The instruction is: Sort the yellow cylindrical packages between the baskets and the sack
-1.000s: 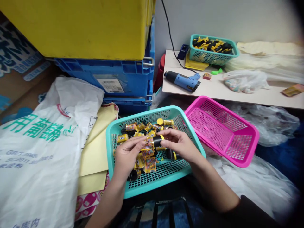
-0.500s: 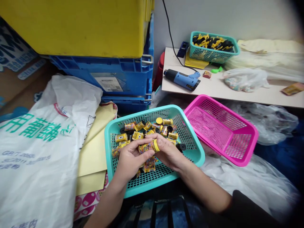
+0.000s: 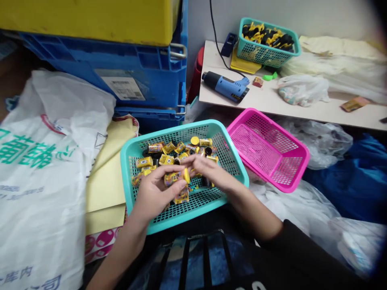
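Observation:
Over the turquoise basket [image 3: 199,224], my left hand [image 3: 152,193] pinches a small canister [image 3: 173,177] between thumb and fingers. It is a printed yellow cylinder with a yellow cap at its right end, lying sideways. My right hand [image 3: 213,171] is just beyond the cap, fingers stretched out; whether its palm or fingers touch the cap I cannot tell. Beneath both hands, the basket holds several more yellow canisters [image 3: 144,162], some with black ends showing. A printed yellow packet [image 3: 182,195] and tiny coloured beads [image 3: 193,187] are there too, partly covered by the hands.
To the right stands a pink basket [image 3: 290,185]. A blue heat gun [image 3: 226,86] and another turquoise basket [image 3: 260,56], full of yellow-and-black pieces, rest on the shelf. Stacked blue crates [image 3: 145,72] rise at the back left, and a white sack [image 3: 45,201] lies left.
My right hand has loosened from the canister's cap and its fingers have straightened. The canister stays in my left hand. The whole view has shifted, so things appear higher and more to the left.

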The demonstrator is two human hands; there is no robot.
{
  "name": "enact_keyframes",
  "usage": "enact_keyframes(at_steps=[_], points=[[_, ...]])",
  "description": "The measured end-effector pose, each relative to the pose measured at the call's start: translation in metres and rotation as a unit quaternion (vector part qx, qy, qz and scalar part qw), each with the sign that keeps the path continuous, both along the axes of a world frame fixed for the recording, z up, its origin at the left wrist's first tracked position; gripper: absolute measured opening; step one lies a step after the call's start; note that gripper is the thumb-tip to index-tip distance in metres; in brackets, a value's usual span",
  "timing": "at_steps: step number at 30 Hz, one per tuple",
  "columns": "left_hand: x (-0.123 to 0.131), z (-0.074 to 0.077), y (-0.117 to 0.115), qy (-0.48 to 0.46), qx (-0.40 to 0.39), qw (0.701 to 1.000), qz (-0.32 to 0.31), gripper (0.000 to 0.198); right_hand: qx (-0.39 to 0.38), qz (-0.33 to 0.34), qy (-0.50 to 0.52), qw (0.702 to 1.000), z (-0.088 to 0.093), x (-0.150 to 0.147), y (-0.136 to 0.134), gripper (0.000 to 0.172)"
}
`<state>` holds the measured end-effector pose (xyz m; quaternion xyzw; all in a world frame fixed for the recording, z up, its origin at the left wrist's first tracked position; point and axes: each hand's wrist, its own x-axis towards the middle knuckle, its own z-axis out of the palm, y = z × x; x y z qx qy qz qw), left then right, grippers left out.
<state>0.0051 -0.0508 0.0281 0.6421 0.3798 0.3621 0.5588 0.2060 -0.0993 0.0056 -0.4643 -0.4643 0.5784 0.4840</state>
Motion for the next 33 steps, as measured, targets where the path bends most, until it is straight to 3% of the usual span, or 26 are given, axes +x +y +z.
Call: enact_keyframes(at_steps=[2, 4, 7, 9, 13, 15, 17, 22, 27, 30, 33], points=[[-0.019, 0.001, 0.007, 0.102, 0.113, 0.988, 0.004, 0.020, -0.003, -0.090, -0.120, 0.989, 0.004, 0.026, -0.004, 0.057], [-0.038, 0.000, 0.014, 0.209, 0.206, 0.956, -0.023, 0.020, -0.024, -0.146, -0.251, 0.957, 0.004, 0.043, -0.010, 0.046], [-0.057, -0.004, 0.021, 0.313, 0.262, 0.909, -0.090, 0.034, -0.087, -0.027, -0.393, 0.915, 0.000, 0.035, -0.017, 0.025], [-0.059, -0.004, 0.022, 0.331, 0.263, 0.900, -0.110, 0.040, -0.113, 0.038, -0.457, 0.882, -0.004, 0.011, -0.015, 0.015], [-0.051, 0.000, 0.022, 0.315, 0.278, 0.903, -0.089, 0.038, -0.160, 0.018, -0.572, 0.805, -0.009, -0.038, 0.003, 0.031], [-0.047, 0.002, 0.023, 0.303, 0.290, 0.904, -0.079, 0.034, -0.162, 0.011, -0.596, 0.787, -0.010, -0.047, 0.010, 0.029], [-0.043, 0.001, 0.023, 0.290, 0.289, 0.909, -0.073, 0.030, -0.159, 0.018, -0.588, 0.793, -0.010, -0.045, 0.013, 0.022], [-0.031, -0.001, 0.023, 0.250, 0.253, 0.934, -0.035, 0.020, -0.195, 0.013, -0.562, 0.804, -0.011, -0.039, 0.012, 0.032], [-0.021, -0.003, 0.021, 0.231, 0.208, 0.951, -0.001, 0.016, -0.182, 0.012, -0.544, 0.819, -0.009, -0.035, 0.013, 0.018], [-0.013, -0.007, 0.018, 0.207, 0.160, 0.964, 0.038, 0.019, -0.148, 0.020, -0.442, 0.885, 0.001, -0.023, 0.011, 0.017], [-0.002, -0.011, 0.013, 0.103, 0.034, 0.994, 0.028, 0.043, -0.086, 0.067, -0.303, 0.947, 0.018, -0.004, 0.008, 0.024]])
